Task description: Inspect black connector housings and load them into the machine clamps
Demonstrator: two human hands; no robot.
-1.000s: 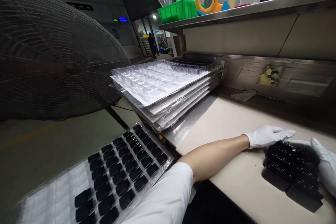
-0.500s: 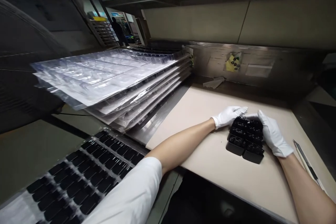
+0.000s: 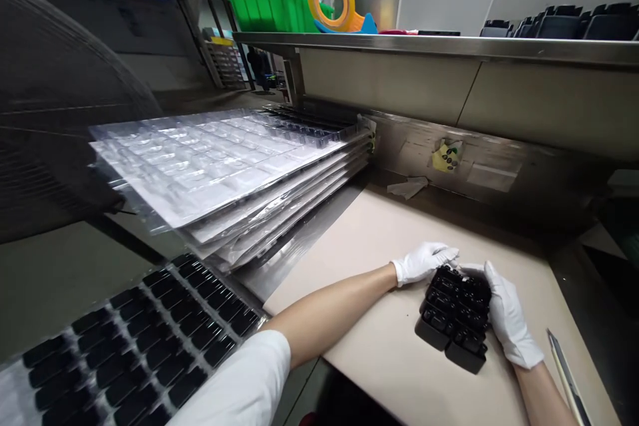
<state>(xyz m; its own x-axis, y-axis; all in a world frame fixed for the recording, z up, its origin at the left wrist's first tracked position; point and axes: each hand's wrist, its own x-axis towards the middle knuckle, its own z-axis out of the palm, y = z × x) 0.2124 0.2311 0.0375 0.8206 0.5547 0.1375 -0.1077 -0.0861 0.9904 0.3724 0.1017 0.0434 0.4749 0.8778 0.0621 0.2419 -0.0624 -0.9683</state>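
A tight block of glossy black parts, set in two rows, rests on the beige work surface. My left hand, in a white glove, is at the block's far left corner, its fingers bent together; what they pinch there is too small to make out. Along the block's right side lies my right hand, also gloved, with its palm and fingers against the parts and fingertips bent round the far end.
Right of my right hand lies a utility knife. Stacked clear trays stand at the left, above a tray of black parts. The overhead metal shelf holds a green basket, a tape dispenser and more black parts.
The view has tilted up, showing more of the shelf, so the hands and block appear lower. Both hands remain around the block in much the same pose.
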